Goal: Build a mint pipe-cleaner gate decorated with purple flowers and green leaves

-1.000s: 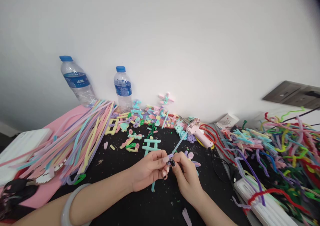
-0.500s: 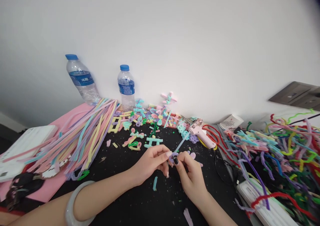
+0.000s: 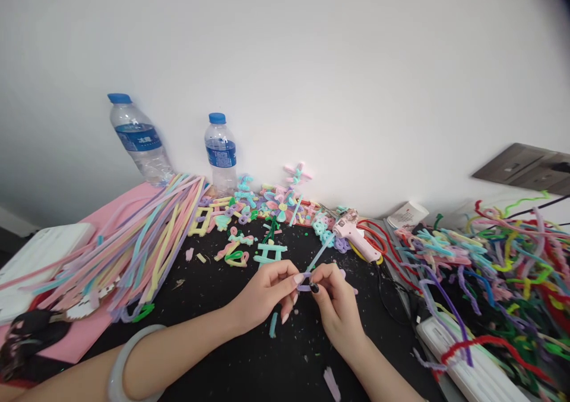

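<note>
My left hand (image 3: 267,293) and my right hand (image 3: 337,307) meet over the black table top (image 3: 214,354). Both pinch a small lilac pipe-cleaner loop (image 3: 304,284) between thumb and fingers. A pale blue pipe-cleaner stem (image 3: 319,255) runs up and right from the loop toward the pink glue gun (image 3: 355,239). A pale bangle (image 3: 119,363) sits on my left wrist. A short teal piece (image 3: 272,325) lies on the table under my left hand.
Long pastel pipe cleaners (image 3: 146,241) fan out at the left over a pink sheet (image 3: 80,339). Two water bottles (image 3: 138,141) (image 3: 219,152) stand by the wall. Finished pastel shapes (image 3: 267,209) lie behind. A tangled multicolour pile (image 3: 494,265) and a white power strip (image 3: 463,360) fill the right.
My fingers have worked the lilac loop slightly; the hands stay together at the same spot. The view shifted a little.
</note>
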The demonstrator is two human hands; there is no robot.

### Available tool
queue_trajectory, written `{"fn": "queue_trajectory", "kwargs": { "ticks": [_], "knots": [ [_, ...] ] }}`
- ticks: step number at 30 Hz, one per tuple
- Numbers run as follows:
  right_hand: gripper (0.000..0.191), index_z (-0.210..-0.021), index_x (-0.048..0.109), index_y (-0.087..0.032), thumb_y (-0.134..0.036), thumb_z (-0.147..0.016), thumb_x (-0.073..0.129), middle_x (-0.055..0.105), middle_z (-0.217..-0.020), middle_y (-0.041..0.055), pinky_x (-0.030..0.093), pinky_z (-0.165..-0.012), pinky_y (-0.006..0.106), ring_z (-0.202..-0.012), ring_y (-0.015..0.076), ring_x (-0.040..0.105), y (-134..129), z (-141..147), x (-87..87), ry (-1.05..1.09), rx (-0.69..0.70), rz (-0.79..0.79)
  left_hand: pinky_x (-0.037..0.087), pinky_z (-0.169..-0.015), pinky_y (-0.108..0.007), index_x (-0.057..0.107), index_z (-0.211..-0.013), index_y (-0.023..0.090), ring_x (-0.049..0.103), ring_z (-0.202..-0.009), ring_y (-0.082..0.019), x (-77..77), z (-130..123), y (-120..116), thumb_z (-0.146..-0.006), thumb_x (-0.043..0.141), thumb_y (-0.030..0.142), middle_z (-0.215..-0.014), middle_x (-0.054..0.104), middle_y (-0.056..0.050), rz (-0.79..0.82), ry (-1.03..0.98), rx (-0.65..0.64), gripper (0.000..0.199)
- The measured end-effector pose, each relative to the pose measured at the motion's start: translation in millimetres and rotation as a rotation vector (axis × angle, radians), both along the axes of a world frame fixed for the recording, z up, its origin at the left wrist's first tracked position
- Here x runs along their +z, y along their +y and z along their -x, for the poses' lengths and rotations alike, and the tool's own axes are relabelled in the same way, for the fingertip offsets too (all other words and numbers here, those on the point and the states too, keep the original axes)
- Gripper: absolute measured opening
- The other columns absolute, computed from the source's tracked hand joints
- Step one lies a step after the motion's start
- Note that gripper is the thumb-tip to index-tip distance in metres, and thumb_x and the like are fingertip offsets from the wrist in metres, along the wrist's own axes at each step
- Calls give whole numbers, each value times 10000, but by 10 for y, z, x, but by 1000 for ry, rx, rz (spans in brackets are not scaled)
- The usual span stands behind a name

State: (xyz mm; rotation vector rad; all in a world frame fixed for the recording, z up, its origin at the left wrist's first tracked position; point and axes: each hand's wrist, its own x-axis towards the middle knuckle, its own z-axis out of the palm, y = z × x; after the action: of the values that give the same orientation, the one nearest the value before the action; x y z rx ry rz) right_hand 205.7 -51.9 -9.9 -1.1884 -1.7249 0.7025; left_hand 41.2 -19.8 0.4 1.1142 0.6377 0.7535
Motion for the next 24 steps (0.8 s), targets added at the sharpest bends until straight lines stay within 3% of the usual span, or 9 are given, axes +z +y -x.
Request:
{"fn": "queue_trajectory", "kwargs": {
  "ticks": [1,5,14,19,24],
  "knots": [
    [44,-904,457,-213,-199,-901,415,492,-731,-2,385,-525,248,-597,134,469,4,-3,5,12,1,-26,352,-389,-172,498,-707,149,462,-366,-50,0,0,2,-851,550,403,-575,506,50,11,-7,-2,296],
    [209,-1062,486,-222,-162,-861,474,538,-769,11,412,-543,266,-612,146,489,20,-9,38,-93,39,-64,348,-394,-174,509,-719,153,443,-364,-54,14,-3,2,-861,538,392,-520,475,64,19,-26,6,279],
    [73,-918,587,-209,-220,-858,548,593,-676,-1,419,-507,248,-554,136,527,30,-9,47,-39,-15,-13,365,-458,-198,539,-749,143,471,-382,-42,15,22,-21,-892,497,367,-632,533,37,-131,27,32,269],
    [63,-882,605,-203,-241,-853,564,589,-640,-4,417,-497,246,-527,132,511,29,-22,56,-26,-19,4,380,-477,-206,521,-734,143,490,-397,-51,5,26,-18,-925,416,380,-655,559,17,-106,11,13,322],
    [58,-866,603,-198,-248,-843,585,585,-644,-9,420,-502,237,-527,125,507,41,-18,67,-44,-7,2,371,-424,-192,496,-758,155,488,-380,-55,-14,20,-3,-902,457,400,-629,552,31,-81,27,-24,287]
  ]
}}
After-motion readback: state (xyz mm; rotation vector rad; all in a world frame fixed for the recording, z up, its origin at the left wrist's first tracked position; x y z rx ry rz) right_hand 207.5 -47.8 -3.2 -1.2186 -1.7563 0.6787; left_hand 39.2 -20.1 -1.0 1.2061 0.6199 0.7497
